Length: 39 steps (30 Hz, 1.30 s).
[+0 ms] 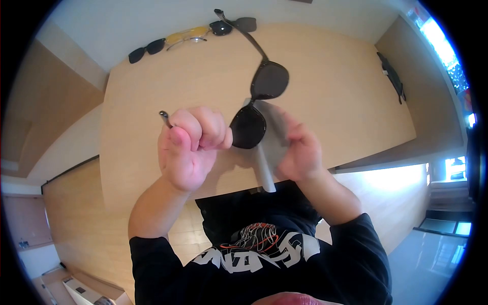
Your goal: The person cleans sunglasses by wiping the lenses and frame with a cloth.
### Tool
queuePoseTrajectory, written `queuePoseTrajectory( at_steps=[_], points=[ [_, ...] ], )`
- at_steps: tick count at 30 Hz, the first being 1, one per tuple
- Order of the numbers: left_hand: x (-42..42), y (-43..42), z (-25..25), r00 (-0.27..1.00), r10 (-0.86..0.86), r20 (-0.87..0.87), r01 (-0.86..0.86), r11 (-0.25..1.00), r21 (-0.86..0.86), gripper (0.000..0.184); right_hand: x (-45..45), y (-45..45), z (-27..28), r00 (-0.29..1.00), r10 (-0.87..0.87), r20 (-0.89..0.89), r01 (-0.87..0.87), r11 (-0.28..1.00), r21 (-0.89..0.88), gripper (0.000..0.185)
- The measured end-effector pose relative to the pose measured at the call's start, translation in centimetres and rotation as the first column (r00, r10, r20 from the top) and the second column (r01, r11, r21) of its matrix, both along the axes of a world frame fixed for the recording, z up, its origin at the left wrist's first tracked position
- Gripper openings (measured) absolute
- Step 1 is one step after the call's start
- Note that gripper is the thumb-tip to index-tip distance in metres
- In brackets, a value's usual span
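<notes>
My left hand is closed around one temple of a pair of black sunglasses, whose tip sticks out above the fist. The sunglasses hang tilted over the table, the other temple unfolded toward the far edge. Fingers of my right hand are wrapped on a grey cloth, which lies behind and beside the lower lens and hangs down toward the near edge. Whether the cloth touches that lens I cannot tell.
Along the far edge of the wooden table lie dark sunglasses, yellow-lensed glasses, clear glasses and another dark pair. A folded black item rests at the right edge.
</notes>
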State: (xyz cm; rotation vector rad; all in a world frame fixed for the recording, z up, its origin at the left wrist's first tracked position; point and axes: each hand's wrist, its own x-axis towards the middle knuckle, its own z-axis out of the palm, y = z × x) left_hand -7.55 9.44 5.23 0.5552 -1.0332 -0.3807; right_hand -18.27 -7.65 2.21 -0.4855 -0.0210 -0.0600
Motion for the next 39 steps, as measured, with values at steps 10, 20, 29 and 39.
queuePoseTrajectory(
  at_steps=[10,20,29,39],
  points=[
    [-0.2,0.0,-1.3,0.992,0.019,0.128,-0.032,0.995,0.094,0.036,-0.1,-0.9,0.3,0.99,0.123,-0.075,-0.118,0.99,0.071,0.04],
    [-1.7,-0.4,-1.0,0.965,0.016,0.263,-0.08,0.969,0.235,0.044,1.5,0.6,0.7,0.917,0.198,-0.346,-0.203,0.979,0.023,0.03],
    [-1.7,-0.5,-0.9,0.973,0.024,0.231,-0.082,0.967,0.243,0.043,2.9,3.4,0.6,0.944,0.104,-0.313,-0.046,0.981,0.19,0.03],
    [-0.9,-0.5,-1.4,0.996,-0.07,0.059,0.061,0.989,0.136,0.039,2.5,4.6,0.8,0.978,-0.05,-0.202,0.067,0.995,0.078,0.046]
  ],
)
